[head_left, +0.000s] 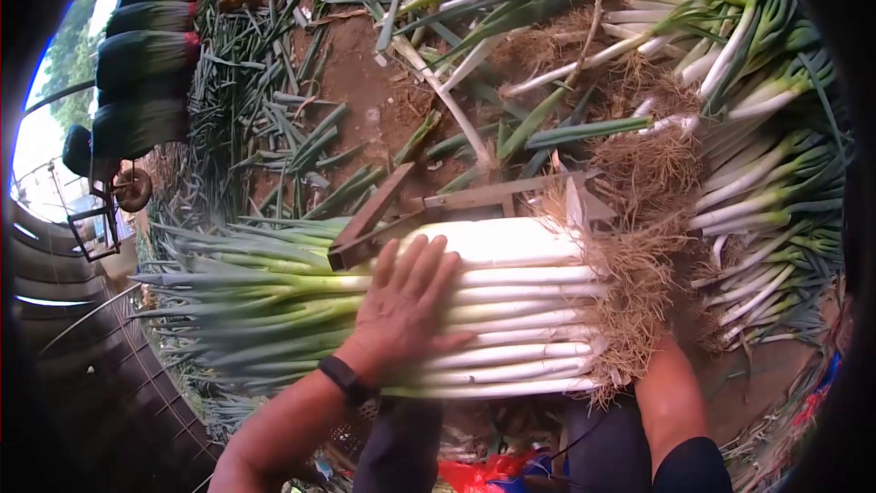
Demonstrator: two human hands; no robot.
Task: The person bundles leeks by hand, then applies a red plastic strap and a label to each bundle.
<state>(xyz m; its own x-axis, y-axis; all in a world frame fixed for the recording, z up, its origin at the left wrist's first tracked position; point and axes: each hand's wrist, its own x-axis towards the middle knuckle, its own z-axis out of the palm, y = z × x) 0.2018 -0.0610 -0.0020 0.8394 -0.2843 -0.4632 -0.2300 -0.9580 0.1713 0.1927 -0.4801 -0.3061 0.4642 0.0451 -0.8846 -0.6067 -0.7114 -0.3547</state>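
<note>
A wide bundle of green onions [520, 297] lies crosswise in front of me, its white stems side by side. Its green leaves [265, 310] reach left and its bushy roots [639, 301] hang at the right. My left hand [406, 306], with a dark band at the wrist, rests flat on the white stems, fingers stretched out. At the root end is my right hand [659, 356]; its fingers are hidden by the roots and stems. A brown metal frame [379, 215] stands against the bundle's far side.
More green onions with roots [748, 192] are piled along the right. Cut leaf pieces [310, 141] litter the soil at the back left. Tied bundles [141, 64] are stacked on a wheeled cart [119, 187] at the far left. A red plastic bag [479, 473] lies between my legs.
</note>
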